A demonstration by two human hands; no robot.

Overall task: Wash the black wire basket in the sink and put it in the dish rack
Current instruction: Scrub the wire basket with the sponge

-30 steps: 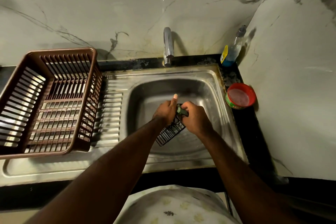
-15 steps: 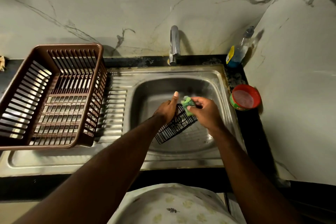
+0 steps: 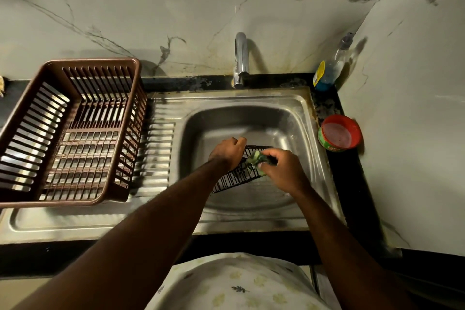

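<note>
The black wire basket [image 3: 235, 178] is tilted over the steel sink [image 3: 219, 118] basin. My left hand [image 3: 226, 150] grips its far left edge with curled fingers. My right hand [image 3: 283, 168] pinches a green scrub sponge [image 3: 258, 158] and presses it against the basket's upper right part. The brown plastic dish rack [image 3: 73, 131] stands on the draining board to the left, with nothing in it.
A chrome tap [image 3: 241, 58] rises behind the basin; no water stream shows. A bottle with blue liquid [image 3: 328, 70] stands in the back right corner. A red tub of dish soap [image 3: 338, 133] sits on the black counter, right of the sink. Marble walls close the back and right.
My right hand with the sponge has slid down and right across the basket's wires. My left thumb, raised before, now curls onto the basket edge. The camera drifted slightly.
</note>
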